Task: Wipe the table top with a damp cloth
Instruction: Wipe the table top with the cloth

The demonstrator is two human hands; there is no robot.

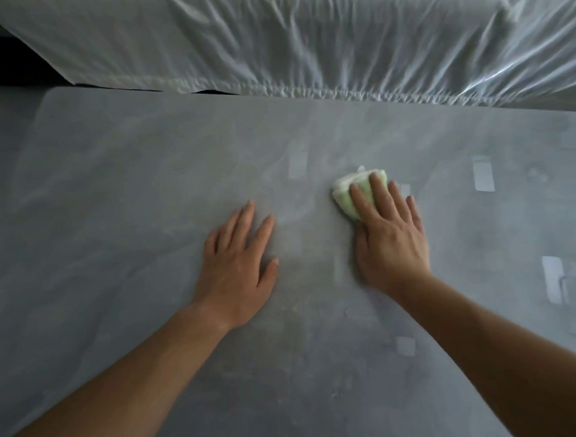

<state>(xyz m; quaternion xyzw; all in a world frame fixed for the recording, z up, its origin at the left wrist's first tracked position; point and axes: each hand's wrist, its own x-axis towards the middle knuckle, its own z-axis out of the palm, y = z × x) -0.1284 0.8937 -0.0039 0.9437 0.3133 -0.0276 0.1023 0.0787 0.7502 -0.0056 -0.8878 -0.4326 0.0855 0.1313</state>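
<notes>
step in hand: wiping. right hand (pixel 391 237), fingers straight, presses the folded cloth (pixel 348 196) flat near the middle of the table (pixel 114 193). left hand (pixel 239 263) rests spread beside it, apparently bracing. next: sweep toward unwiped edges under even pressure.

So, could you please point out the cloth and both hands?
cloth (pixel 341 196), head view, uncovered green fold.
right hand (pixel 391 243), head view, back of hand.
left hand (pixel 239 263), head view, back of hand.

Cloth (pixel 351 190) on table (pixel 130 192), under right hand (pixel 391 237); left hand (pixel 237 266) beside.
</notes>
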